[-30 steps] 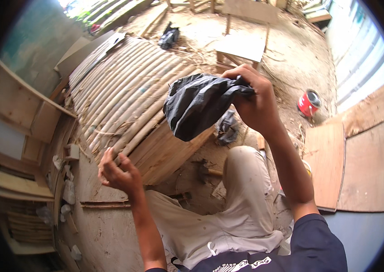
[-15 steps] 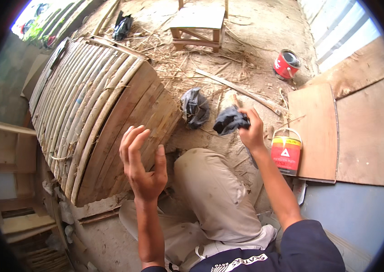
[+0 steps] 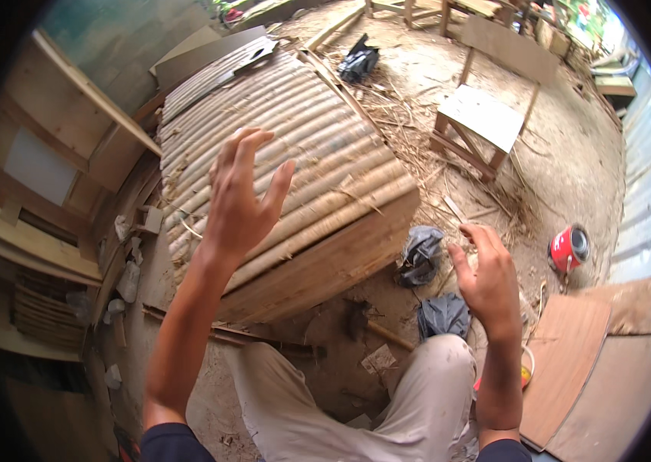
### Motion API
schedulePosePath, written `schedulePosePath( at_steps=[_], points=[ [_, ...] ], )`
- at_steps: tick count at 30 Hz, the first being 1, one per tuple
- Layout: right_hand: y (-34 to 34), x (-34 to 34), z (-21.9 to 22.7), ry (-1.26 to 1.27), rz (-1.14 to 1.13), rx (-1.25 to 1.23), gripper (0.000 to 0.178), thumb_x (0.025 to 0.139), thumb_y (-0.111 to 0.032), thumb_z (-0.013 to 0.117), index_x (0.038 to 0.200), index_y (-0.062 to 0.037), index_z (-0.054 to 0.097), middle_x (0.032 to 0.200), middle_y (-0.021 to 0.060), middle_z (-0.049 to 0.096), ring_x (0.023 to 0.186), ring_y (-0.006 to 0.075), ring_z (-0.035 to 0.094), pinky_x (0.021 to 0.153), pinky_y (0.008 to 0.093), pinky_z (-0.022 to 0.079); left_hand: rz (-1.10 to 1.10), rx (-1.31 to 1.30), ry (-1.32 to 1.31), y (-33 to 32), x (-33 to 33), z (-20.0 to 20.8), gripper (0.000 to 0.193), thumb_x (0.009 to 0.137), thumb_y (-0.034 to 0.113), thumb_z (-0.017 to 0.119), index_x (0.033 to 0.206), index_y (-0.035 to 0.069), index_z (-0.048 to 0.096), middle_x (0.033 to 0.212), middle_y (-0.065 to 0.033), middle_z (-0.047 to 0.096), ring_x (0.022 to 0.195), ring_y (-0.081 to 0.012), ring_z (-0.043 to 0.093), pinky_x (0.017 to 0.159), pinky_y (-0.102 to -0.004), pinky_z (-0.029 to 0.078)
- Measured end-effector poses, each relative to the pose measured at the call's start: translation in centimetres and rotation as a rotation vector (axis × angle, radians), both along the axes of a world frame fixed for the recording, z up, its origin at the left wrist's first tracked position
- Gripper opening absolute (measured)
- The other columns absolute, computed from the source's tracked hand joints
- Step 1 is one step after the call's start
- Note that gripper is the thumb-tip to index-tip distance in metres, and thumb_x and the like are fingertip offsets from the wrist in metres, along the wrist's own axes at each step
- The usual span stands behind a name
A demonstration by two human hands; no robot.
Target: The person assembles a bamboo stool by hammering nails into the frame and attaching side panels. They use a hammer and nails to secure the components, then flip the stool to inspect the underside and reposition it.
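My left hand [image 3: 242, 192] is raised over a large wooden piece faced with rows of round bamboo-like poles [image 3: 302, 165]. Its fingers and thumb are apart, and nothing is in them. On the right, my right hand [image 3: 489, 276] is also open, its thumb and fingers spread with nothing held. Just below and left of it, a crumpled black plastic bag [image 3: 442, 316] lies beside my knee. A second black plastic bag [image 3: 420, 254] rests on the ground near the corner of the pole-covered piece. A wooden handle [image 3: 383, 335] with a blurred dark end lies between my knees.
A red can [image 3: 569, 248] stands on the dirt floor at right. Plywood panels [image 3: 572, 362] lie at lower right, partly hiding nothing of a handled can [image 3: 526, 372] behind my forearm. A wooden chair [image 3: 482, 115] and another black bag [image 3: 359, 60] are farther back, among wood scraps.
My right hand has let go of the black plastic bag, which now lies by my knee. The left hand has moved over the poles. The view has swung left.
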State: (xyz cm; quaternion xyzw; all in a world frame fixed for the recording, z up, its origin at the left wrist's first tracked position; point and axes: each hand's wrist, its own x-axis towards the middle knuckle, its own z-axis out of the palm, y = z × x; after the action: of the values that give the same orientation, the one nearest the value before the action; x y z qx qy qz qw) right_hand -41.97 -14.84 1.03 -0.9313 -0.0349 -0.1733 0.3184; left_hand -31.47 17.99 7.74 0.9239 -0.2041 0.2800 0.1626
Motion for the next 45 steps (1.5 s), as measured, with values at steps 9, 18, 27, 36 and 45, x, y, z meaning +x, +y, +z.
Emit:
schedulePosePath(
  at_steps=[9,18,27,36,45],
  points=[
    [11.9,10.4,8.7,-0.223,0.321,0.302,0.022,0.090,0.000,0.063,0.112,-0.0008,0.062,0.102,0.0179,0.065,0.096,0.0366,0.064,0.086,0.0449,0.050,0.750,-0.105,0.550,1.5,10.3,-3.8,0.077,0.100,0.057,0.040,0.159,0.010,0.023,0.167,-0.0146,0.013,0.155,-0.0290,0.008,0.123,-0.0525,-0.006],
    [19.3,25.7,8.2,-0.196,0.324,0.396,0.025,0.089,0.007,0.062,0.113,0.0022,0.061,0.104,0.0202,0.065,0.098,0.0376,0.065,0.085,0.0425,0.052,0.717,-0.060,0.535,1.5,10.2,-3.9,0.072,0.098,0.050,0.046,0.156,0.009,0.033,0.165,-0.0147,0.021,0.154,-0.0301,0.015,0.123,-0.0574,0.000],
    [30.4,47.9,4.6,0.051,0.528,-0.520,0.070,0.102,-0.038,0.046,0.155,0.0017,0.024,0.162,0.0191,0.027,0.153,0.0297,0.021,0.123,0.0503,0.012,0.730,-0.083,0.690,1.4,10.6,-2.8,0.074,0.094,0.046,0.056,0.156,0.012,0.033,0.165,-0.0140,0.022,0.153,-0.0302,0.019,0.122,-0.0600,0.004],
    [26.0,48.8,5.0,-0.241,0.362,-0.193,0.035,0.099,-0.042,0.057,0.093,-0.0088,0.067,0.089,0.0090,0.068,0.094,0.0279,0.061,0.086,0.0453,0.039,0.712,-0.036,0.619,1.3,10.4,-2.6,0.077,0.093,0.046,0.055,0.158,0.013,0.029,0.166,-0.0142,0.020,0.153,-0.0316,0.017,0.122,-0.0596,0.005],
    [2.7,19.3,4.4,0.285,-0.320,0.816,0.041,0.111,-0.038,0.037,0.099,-0.0049,0.058,0.084,0.0003,0.056,0.075,0.0097,0.052,0.068,0.0252,0.044,0.704,-0.037,0.588,1.2,10.7,-2.8,0.072,0.096,0.044,0.052,0.157,0.012,0.030,0.166,-0.0144,0.018,0.154,-0.0324,0.016,0.122,-0.0598,0.005]
  ],
)
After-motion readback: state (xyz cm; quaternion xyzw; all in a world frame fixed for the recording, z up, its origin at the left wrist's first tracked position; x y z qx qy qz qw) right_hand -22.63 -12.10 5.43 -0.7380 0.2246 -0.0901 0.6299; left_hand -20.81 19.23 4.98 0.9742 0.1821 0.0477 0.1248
